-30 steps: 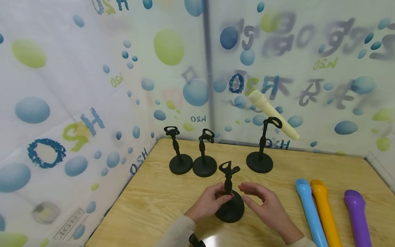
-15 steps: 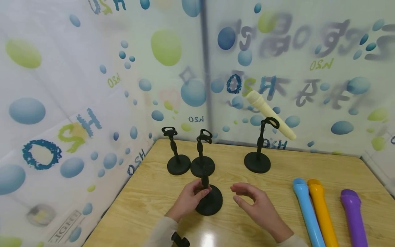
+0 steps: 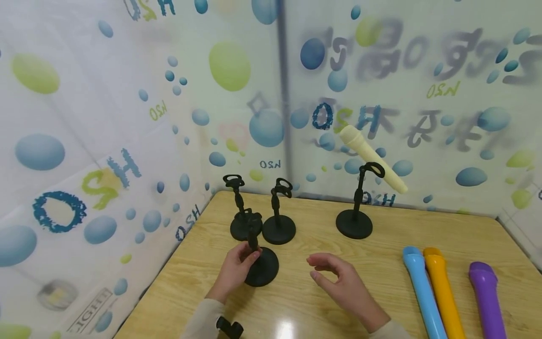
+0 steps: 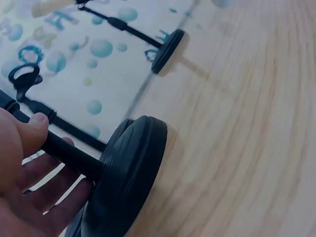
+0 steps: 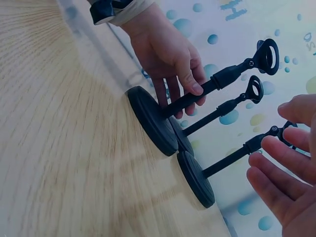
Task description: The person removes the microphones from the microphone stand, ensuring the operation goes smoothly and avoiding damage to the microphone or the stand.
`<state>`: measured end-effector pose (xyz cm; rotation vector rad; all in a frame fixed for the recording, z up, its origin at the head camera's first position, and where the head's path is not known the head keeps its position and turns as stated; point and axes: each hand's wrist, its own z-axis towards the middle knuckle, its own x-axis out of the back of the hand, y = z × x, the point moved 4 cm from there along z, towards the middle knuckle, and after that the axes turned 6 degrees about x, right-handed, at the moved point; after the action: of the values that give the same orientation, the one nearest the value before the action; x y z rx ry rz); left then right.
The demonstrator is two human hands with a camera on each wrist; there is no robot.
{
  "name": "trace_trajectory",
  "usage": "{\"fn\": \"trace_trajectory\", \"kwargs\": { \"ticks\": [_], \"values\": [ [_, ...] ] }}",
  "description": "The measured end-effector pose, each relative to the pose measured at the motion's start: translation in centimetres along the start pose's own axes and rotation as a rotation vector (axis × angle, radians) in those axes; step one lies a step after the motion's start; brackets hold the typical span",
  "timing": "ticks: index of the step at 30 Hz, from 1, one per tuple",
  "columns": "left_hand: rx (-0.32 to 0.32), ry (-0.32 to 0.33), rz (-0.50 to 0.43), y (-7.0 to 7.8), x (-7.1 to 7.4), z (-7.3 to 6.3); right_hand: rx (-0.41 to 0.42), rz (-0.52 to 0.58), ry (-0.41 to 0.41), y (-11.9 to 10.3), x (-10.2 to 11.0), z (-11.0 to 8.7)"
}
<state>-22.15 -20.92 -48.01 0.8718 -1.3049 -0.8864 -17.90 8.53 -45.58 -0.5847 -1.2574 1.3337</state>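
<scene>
My left hand (image 3: 235, 269) grips the post of a black microphone stand (image 3: 263, 269) near the front left of the table. In the left wrist view, thumb and fingers wrap that post above the round base (image 4: 133, 173). My right hand (image 3: 338, 285) hovers to the right of this stand, fingers loosely bent and apart, holding nothing. Two more black stands, a left one (image 3: 238, 202) and a right one (image 3: 278, 229), stand just behind the gripped one. At the back right, a fourth stand (image 3: 354, 224) bears a tilted cream microphone (image 3: 372, 158) in its clip.
On the right side of the table (image 3: 330, 320) lie a light blue microphone (image 3: 424, 292), an orange microphone (image 3: 444, 292) and a purple microphone (image 3: 489, 299). A patterned curtain (image 3: 237, 141) hangs behind and to the left of the table.
My left hand has carried the gripped stand leftward, from the table's middle to in front of the two left stands. The right hand has shifted slightly left, staying apart from it.
</scene>
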Motion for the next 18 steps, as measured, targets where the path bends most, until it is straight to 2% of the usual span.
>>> {"fn": "trace_trajectory", "kwargs": {
  "ticks": [7,12,18],
  "values": [
    [0.016,0.111,0.026,-0.8,2.1,0.3,0.029,0.004,-0.013,0.2,-1.1,0.4],
    [0.034,0.191,0.04,-1.2,2.9,0.5,0.077,0.034,-0.042,0.0,-2.0,0.6],
    [0.046,0.284,0.052,-1.4,3.7,0.7,0.074,0.061,-0.082,-0.1,-3.2,0.8]
  ]
}}
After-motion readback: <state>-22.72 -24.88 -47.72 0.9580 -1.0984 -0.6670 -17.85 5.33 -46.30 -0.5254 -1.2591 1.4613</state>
